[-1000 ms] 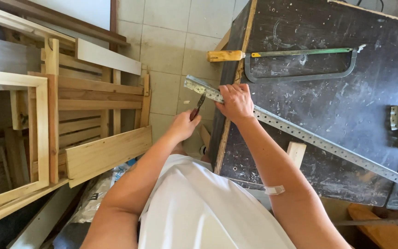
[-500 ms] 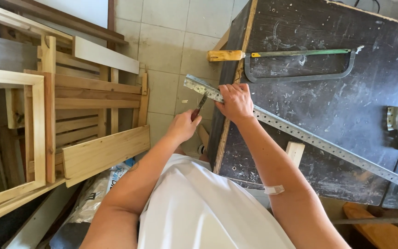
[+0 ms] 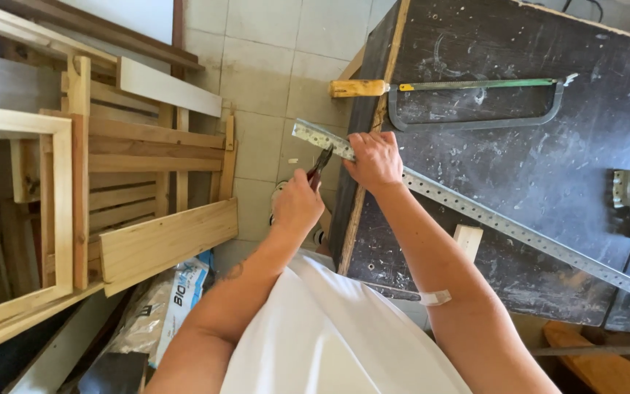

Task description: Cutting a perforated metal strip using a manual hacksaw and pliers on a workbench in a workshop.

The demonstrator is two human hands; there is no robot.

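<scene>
Right hand [image 3: 375,162] clamps strip [image 3: 519,232] on counter [image 3: 548,160]. Left hand [image 3: 297,204] grips pliers [image 3: 320,162] at strip's far-left end. Strip looks whole; work appears early.

1. Perforated strip [image 3: 475,211]: dull galvanised metal, under the right hand [image 3: 375,162];
2. Pliers [image 3: 320,162]: dark metal, glossy red grips, in the left hand [image 3: 297,204];
3. Workbench [image 3: 548,146]: matt, scuffed black board;
4. Hacksaw [image 3: 468,102] at twelve o'clock: smooth wooden handle, grey metal frame.

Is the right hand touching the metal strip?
Touching. The head view shows the right hand pressed down on the perforated metal strip, fingers wrapped over its edge near the end.
</scene>
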